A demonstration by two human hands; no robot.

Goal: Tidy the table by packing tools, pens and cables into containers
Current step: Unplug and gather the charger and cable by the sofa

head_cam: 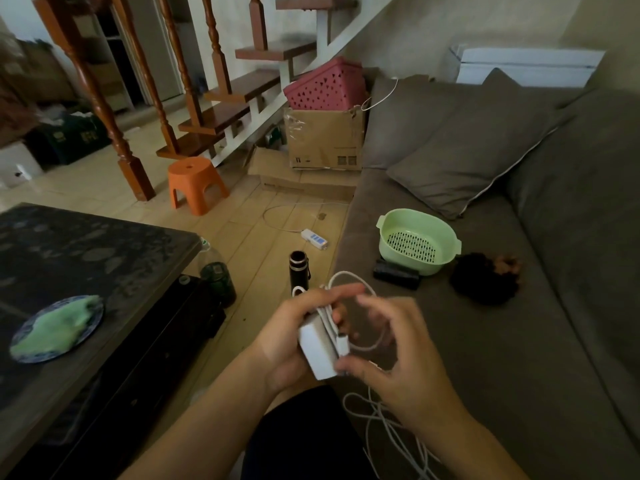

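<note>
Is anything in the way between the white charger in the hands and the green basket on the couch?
Nothing visible blocks it. The white charger is held in the left hand, and only bare couch cushion lies between it and the green basket. A small black object sits against the basket's front, below its rim.

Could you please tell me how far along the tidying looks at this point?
Nothing looks packed: the green basket on the sofa is empty. In hand: the left hand holds the white charger while the right hand winds its cable. Left: loose cable trailing below.
</note>
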